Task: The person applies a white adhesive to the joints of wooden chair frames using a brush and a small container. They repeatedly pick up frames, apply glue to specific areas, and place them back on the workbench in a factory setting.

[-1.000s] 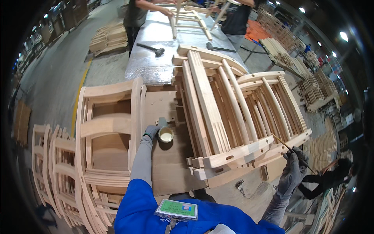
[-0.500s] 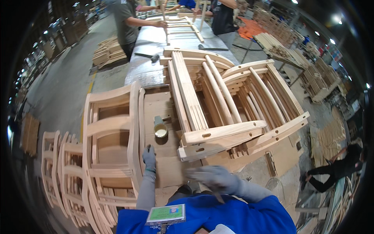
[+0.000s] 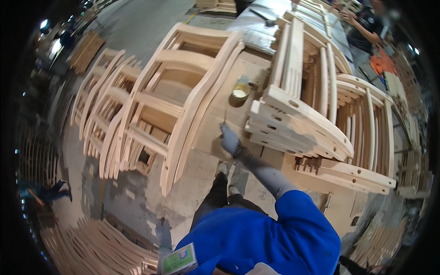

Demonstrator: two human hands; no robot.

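My right hand (image 3: 230, 141), in a grey glove, reaches forward over the cardboard-covered surface (image 3: 214, 120). Its fingers are closed around a thin stick (image 3: 224, 116) pointing away from me. Just beyond stands a small cup (image 3: 239, 94) of pale cream liquid, with a grey-green object against its far side. To the left of this hand rises a stack of curved wooden chair-back frames (image 3: 183, 117); on its right are stacked wooden frames with round rungs (image 3: 300, 117). My left hand (image 3: 162, 227), also gloved in grey, hangs low at my left side, its fingers too unclear to read.
More wooden frames (image 3: 107, 103) stand at the far left. Curved wooden pieces (image 3: 94, 245) are piled at the lower left. A hammer (image 3: 263, 17) lies on the silvery table (image 3: 256, 36) ahead, where another person (image 3: 366, 27) works. A second person (image 3: 46, 192) is at the left edge.
My view has turned, shifting the scene across the picture. My right hand has reached forward to the cardboard near the cup, and my left hand has drawn back to my side.
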